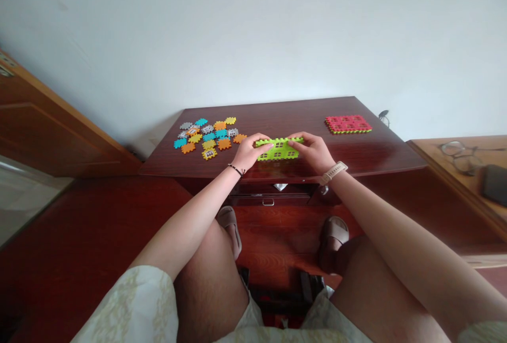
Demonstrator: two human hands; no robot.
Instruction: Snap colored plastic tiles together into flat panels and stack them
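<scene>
Holding a green plastic puzzle panel (279,149) up at the near edge of the dark wood desk (285,120), we press it from both ends. Our left hand (253,152) and right hand (311,152) grip it, with fingers curled narrow and holding tight. Small colored puzzle pieces (208,137) lie in a heap on the left, and a red panel (347,124) lies on the right.

The bench (285,113) is glossy reddish wood, maybe veneer, hard to say from here. The green panel (279,149) and scattered tiles (209,137) look like smooth plastic, and the drawer pull (268,202) is metal.
</scene>
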